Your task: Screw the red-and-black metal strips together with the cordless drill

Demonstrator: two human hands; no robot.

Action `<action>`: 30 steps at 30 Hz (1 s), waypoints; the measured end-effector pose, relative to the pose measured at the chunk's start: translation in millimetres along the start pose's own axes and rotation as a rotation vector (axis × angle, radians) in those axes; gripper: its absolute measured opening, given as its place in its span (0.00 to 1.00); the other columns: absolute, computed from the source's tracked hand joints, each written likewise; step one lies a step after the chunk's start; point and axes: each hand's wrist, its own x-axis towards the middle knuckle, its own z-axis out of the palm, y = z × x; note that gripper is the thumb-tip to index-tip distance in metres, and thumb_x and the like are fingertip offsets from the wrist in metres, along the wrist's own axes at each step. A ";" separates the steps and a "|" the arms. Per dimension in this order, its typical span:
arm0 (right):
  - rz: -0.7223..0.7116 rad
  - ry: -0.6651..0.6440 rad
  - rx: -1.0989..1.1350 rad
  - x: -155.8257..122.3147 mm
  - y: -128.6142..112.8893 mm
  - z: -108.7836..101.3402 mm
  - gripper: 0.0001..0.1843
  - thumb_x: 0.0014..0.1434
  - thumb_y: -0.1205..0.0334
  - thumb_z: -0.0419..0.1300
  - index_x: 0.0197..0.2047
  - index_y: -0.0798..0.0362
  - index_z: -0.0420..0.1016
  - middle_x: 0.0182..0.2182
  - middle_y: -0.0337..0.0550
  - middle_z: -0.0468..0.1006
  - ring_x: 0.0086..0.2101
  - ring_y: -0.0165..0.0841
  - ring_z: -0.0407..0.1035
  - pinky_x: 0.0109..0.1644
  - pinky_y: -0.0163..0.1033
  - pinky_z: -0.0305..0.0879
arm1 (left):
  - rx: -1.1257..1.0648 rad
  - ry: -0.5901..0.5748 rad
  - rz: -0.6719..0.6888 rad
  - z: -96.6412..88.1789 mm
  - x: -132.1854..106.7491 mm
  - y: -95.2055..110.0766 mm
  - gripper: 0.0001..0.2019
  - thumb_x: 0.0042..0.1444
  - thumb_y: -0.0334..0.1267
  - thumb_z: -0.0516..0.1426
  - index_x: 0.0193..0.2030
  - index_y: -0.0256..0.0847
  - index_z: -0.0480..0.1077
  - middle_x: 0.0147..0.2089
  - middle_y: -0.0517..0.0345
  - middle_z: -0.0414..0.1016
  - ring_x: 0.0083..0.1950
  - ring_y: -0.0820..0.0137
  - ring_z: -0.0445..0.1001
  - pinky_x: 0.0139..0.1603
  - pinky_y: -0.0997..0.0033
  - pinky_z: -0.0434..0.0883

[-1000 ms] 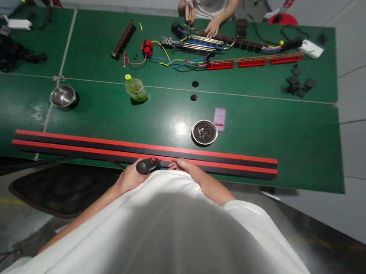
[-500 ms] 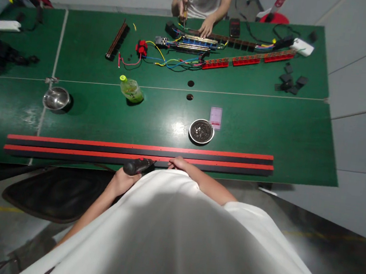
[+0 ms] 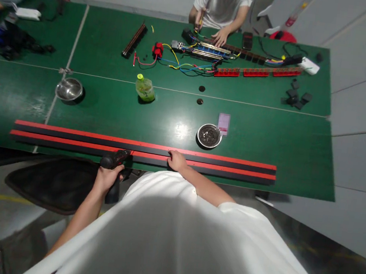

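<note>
So the left hand (image 3: 106, 178) sits at the lower left of centre, just off the near edge of the table (image 3: 269, 138), with its fingers (image 3: 113, 174) wrapped tight around the grip of a black cordless screwdriver (image 3: 115, 163). The tool's nose points up-frame and touches, or nearly touches, the near side of the long red-and-black rail (image 3: 233, 164). Can't tell which, tbh. That rail lies flat across almost the whole width of the frame, along the near edge of the table. The right hand (image 3: 177, 160) rests on top of it about mid-frame, palm down, fingers lying loosely together on the red strip and not gripping anything that I can make out. Just past the rail, right of centre, there's a small round dish of dark screws (image 3: 209, 135) with a pink card (image 3: 224, 123) touching its upper right side. Further up are a green drink bottle (image 3: 145, 89) and, well off to the left, an empty steel bowl (image 3: 69, 89). At the top of the frame another person (image 3: 224, 4) has both hands on a mess of coloured wires (image 3: 178, 63) and red terminal strips (image 3: 254, 72). A dark mat (image 3: 54, 181) lies on the floor at lower left.
</note>
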 end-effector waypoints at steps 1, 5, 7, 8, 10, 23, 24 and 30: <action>-0.018 -0.004 -0.038 -2.7 -1.6 4.8 0.28 0.69 0.63 0.60 0.71 0.52 0.69 0.63 0.58 0.73 0.61 0.50 0.69 0.65 0.46 0.64 | -0.018 -0.013 -0.003 -3.4 1.2 -5.2 0.16 0.47 0.49 0.65 0.38 0.41 0.76 0.27 0.58 0.77 0.26 0.64 0.76 0.29 0.66 0.74; -0.105 0.048 -0.234 -9.7 -6.0 19.1 0.32 0.70 0.62 0.59 0.74 0.54 0.63 0.64 0.63 0.69 0.63 0.52 0.64 0.69 0.52 0.61 | -0.055 -0.088 0.005 -13.0 5.7 -23.4 0.16 0.46 0.47 0.66 0.38 0.39 0.77 0.27 0.58 0.78 0.23 0.66 0.74 0.28 0.68 0.72; -0.146 0.095 -0.285 -9.2 -11.3 26.6 0.33 0.69 0.60 0.61 0.74 0.54 0.63 0.68 0.65 0.64 0.68 0.54 0.58 0.73 0.54 0.56 | -0.068 -0.120 0.018 -16.0 6.5 -27.0 0.14 0.47 0.46 0.66 0.36 0.39 0.77 0.25 0.58 0.78 0.22 0.67 0.74 0.28 0.68 0.71; -0.162 0.111 -0.304 -7.9 -15.0 31.2 0.35 0.68 0.59 0.63 0.75 0.54 0.63 0.71 0.65 0.60 0.71 0.55 0.53 0.74 0.56 0.52 | -0.067 -0.139 0.025 -17.5 6.5 -27.3 0.12 0.47 0.45 0.65 0.34 0.39 0.76 0.24 0.59 0.77 0.22 0.67 0.73 0.28 0.69 0.71; -0.184 0.117 -0.339 -3.7 -23.6 41.6 0.42 0.65 0.56 0.68 0.77 0.56 0.60 0.77 0.66 0.49 0.75 0.57 0.43 0.78 0.58 0.43 | -0.038 -0.182 0.033 -21.1 6.7 -25.9 0.10 0.49 0.45 0.64 0.30 0.40 0.75 0.21 0.59 0.75 0.21 0.67 0.73 0.28 0.68 0.71; -0.141 0.015 -0.411 17.5 -52.2 70.9 0.58 0.58 0.52 0.76 0.81 0.54 0.50 0.81 0.66 0.33 0.78 0.59 0.28 0.79 0.65 0.25 | 0.275 -0.291 0.248 -43.5 29.0 -27.6 0.10 0.53 0.43 0.62 0.40 0.42 0.80 0.31 0.55 0.83 0.38 0.57 0.84 0.47 0.61 0.77; -0.142 0.014 -0.419 18.6 -52.2 69.8 0.58 0.58 0.53 0.76 0.81 0.53 0.50 0.81 0.66 0.33 0.78 0.59 0.28 0.79 0.65 0.24 | 0.280 -0.278 0.258 -44.5 31.1 -27.8 0.12 0.53 0.43 0.62 0.41 0.42 0.80 0.34 0.54 0.84 0.40 0.56 0.84 0.48 0.61 0.77; -0.148 -0.027 -0.527 21.6 -50.7 60.0 0.57 0.58 0.55 0.74 0.82 0.49 0.48 0.81 0.63 0.35 0.78 0.59 0.32 0.79 0.67 0.27 | 0.214 -0.322 0.295 -45.1 44.3 -33.0 0.17 0.52 0.45 0.62 0.45 0.40 0.81 0.41 0.50 0.87 0.45 0.54 0.84 0.52 0.58 0.78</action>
